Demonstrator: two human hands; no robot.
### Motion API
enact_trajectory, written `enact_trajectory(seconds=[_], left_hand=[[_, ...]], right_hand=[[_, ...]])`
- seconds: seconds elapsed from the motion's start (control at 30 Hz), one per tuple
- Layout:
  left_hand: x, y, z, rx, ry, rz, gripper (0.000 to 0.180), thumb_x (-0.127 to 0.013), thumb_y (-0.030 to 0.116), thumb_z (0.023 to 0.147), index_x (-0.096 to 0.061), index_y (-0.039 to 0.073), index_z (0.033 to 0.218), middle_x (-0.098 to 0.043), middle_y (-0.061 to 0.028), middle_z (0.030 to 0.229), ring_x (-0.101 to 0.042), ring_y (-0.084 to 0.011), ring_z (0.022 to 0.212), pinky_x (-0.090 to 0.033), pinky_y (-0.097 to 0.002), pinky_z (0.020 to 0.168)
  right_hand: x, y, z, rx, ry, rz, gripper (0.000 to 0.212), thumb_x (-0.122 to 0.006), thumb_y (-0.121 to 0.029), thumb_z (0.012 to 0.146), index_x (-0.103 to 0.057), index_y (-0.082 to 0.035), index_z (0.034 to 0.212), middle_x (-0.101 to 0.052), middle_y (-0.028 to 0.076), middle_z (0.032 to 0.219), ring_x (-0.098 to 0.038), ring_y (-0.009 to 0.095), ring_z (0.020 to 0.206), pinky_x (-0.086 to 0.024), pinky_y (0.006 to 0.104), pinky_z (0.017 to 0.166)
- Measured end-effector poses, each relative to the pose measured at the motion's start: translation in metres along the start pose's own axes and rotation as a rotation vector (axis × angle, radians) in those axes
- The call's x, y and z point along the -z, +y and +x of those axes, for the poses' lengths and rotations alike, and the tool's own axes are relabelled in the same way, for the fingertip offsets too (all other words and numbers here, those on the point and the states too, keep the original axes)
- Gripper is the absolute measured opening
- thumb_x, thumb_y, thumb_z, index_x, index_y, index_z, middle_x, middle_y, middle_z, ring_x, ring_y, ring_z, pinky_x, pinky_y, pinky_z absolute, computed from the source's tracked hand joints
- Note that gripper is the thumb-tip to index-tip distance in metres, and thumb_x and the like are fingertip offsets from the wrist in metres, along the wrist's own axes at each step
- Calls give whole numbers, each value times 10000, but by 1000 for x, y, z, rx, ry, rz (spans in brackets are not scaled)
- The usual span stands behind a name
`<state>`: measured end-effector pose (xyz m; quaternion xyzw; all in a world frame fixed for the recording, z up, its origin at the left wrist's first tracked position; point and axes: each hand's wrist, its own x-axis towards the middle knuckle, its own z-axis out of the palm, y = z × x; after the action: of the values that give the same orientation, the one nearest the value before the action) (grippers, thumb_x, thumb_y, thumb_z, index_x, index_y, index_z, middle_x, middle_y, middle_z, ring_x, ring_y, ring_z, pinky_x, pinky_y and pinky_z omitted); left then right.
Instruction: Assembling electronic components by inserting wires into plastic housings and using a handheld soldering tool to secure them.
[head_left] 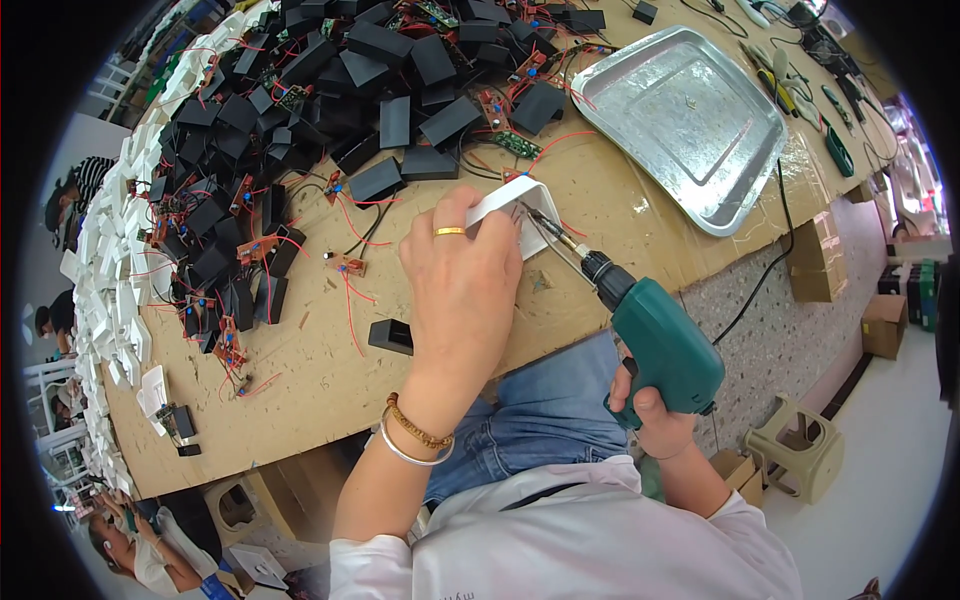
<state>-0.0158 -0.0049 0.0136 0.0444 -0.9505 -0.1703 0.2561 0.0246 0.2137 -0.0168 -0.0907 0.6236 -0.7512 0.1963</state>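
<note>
My left hand (462, 275) is closed around a white plastic casing (515, 192) near the front edge of the table. In my right hand (655, 415) is a green electric screwdriver (668, 340), gripped by its handle. Its bit points into the open side of the casing; whether the tip touches a screw is too small to tell. A small black box (391, 336) lies beside my left wrist. Left of the hand is a loose circuit board (347, 264) with red wires.
A heap of black boxes (410, 60) and wired boards covers the far table, with white casings (100, 290) piled along its left. A metal tray (700, 130) lies at right, near several hand tools (785, 85). The screwdriver's black cord (770, 262) hangs off the table edge. A stool (797, 447) stands right.
</note>
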Motion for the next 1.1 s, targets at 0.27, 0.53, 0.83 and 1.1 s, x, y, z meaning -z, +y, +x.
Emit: enact_trajectory(seconds=[0.27,0.53,0.83,1.1], left_hand=[[-2,-3,-1,1,-32,-43,103,-642,66,768,-576,42,844,-516,-127,1124,-501,-329,943,-396,-446,802],[7,2,-3,-14,-33,25,261,-716,146,726,-566,53,919,-510,-138,1163,-498,-329,995,-380,-451,843],[37,5,-5,-26,-104,166,799,-808,321,639,-418,55,1284,-498,-155,1208,-519,-311,1018,-383,-446,900],[46,-17,-24,190,-193,-63,616,-687,172,747,-435,46,1295,-535,-202,1168,-626,-375,818,-538,-415,640]], right_hand=[[6,-8,-15,133,55,119,704,-696,-519,775,-452,6,1175,-552,67,752,-542,143,642,-454,303,601],[40,-72,66,371,578,-854,426,-625,-237,859,-505,-24,1208,-623,101,832,-611,205,721,-468,324,691],[63,-90,142,274,413,-1624,496,-692,-191,772,-523,-62,1221,-595,161,1059,-547,343,1026,-396,407,915],[-3,-60,112,744,438,-1257,347,-649,-100,833,-570,-6,1157,-595,139,1129,-558,276,1033,-413,366,923]])
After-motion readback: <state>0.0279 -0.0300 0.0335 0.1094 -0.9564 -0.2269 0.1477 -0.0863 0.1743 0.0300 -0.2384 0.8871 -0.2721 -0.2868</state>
